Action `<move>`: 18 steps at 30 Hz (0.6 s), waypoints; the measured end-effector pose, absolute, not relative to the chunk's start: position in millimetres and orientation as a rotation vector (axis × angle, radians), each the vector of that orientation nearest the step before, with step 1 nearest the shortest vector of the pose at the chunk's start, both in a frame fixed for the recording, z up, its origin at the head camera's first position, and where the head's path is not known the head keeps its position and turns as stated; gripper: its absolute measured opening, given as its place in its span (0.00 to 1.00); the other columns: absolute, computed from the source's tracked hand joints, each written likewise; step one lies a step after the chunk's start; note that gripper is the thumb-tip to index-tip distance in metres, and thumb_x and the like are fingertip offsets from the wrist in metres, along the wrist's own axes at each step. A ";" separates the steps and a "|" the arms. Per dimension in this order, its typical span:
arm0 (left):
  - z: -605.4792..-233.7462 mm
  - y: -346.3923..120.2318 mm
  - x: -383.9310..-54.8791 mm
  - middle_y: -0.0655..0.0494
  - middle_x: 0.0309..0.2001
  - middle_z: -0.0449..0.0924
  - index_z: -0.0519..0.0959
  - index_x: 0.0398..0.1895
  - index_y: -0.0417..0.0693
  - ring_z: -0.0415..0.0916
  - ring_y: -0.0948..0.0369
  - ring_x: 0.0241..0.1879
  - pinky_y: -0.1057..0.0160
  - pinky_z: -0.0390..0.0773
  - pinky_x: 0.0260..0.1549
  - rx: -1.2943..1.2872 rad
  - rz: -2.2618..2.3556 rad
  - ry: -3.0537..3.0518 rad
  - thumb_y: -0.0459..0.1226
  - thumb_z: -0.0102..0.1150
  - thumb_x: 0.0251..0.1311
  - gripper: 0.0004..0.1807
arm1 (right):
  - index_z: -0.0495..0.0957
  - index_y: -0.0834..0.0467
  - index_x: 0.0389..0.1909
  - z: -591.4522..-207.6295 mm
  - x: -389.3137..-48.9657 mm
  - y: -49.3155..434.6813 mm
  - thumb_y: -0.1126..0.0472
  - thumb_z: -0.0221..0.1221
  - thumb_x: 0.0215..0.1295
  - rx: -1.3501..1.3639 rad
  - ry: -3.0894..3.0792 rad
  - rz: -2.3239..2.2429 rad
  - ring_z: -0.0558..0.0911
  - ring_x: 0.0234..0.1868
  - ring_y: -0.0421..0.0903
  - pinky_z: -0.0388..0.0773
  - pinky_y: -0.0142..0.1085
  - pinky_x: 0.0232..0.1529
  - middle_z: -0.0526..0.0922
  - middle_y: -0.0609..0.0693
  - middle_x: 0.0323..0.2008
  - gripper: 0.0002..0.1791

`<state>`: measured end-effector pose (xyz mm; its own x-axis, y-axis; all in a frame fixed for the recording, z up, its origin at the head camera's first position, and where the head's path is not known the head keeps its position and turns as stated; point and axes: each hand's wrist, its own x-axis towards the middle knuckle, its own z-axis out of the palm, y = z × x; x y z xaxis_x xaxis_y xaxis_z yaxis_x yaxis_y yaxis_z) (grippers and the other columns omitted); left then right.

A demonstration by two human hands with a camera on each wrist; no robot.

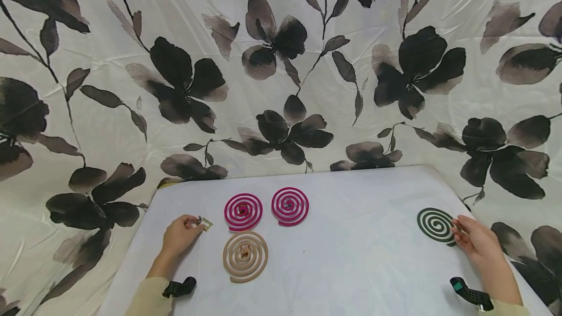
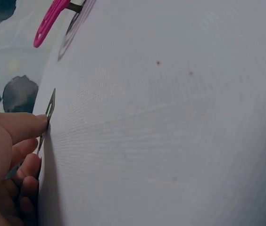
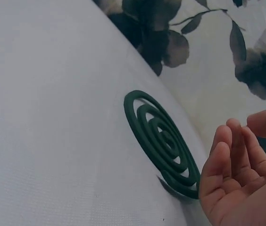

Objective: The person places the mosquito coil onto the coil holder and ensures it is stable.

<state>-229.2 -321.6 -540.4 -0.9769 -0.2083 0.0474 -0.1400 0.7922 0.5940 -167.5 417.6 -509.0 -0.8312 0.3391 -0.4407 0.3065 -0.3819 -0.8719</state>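
Pinch grip, L hand [image 1: 177, 239] on thin metal pc. [image 1: 206, 224], L side of table [image 1: 351, 262]; prob. too flat for fuller grasp. R hand [image 1: 482, 246] at R rim of green coil [image 1: 438, 226]; can't tell if gripping.

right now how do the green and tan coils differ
The green coil is dark, the tan coil pale. The tan coil shows a brownish piece at its centre, the green coil none. The right hand is at the green coil, no hand at the tan coil. Both are spirals.
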 end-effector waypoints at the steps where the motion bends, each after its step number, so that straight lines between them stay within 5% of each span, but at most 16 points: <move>1: -540.6 -321.2 -228.9 0.53 0.24 0.71 0.79 0.46 0.35 0.66 0.56 0.25 0.60 0.62 0.24 0.273 -0.936 -2.870 0.42 0.67 0.55 0.21 | 0.67 0.51 0.57 -509.6 -168.0 417.8 0.53 0.60 0.68 -0.926 -1.750 2.401 0.79 0.34 0.37 0.78 0.29 0.34 0.79 0.38 0.31 0.21; 6: -543.4 -320.6 -229.8 0.55 0.24 0.71 0.79 0.52 0.38 0.65 0.58 0.24 0.61 0.61 0.24 0.236 -0.946 -2.887 0.41 0.66 0.56 0.22 | 0.69 0.49 0.59 -512.6 -171.3 416.7 0.57 0.61 0.67 -1.057 -1.859 2.168 0.78 0.32 0.36 0.77 0.28 0.31 0.78 0.36 0.29 0.21; 18: -547.5 -320.8 -224.5 0.54 0.25 0.72 0.81 0.48 0.34 0.66 0.56 0.27 0.59 0.62 0.27 0.241 -0.977 -2.850 0.38 0.66 0.56 0.20 | 0.73 0.54 0.47 -523.4 -172.5 414.7 0.62 0.63 0.63 -1.074 -2.107 1.729 0.74 0.27 0.35 0.73 0.30 0.20 0.75 0.38 0.28 0.13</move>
<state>-224.5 -320.8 -547.5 -0.9803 -0.1881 0.0605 -0.1114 0.7789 0.6171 -172.5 414.7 -523.4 -0.7120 0.6455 -0.2763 0.3972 0.0457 -0.9166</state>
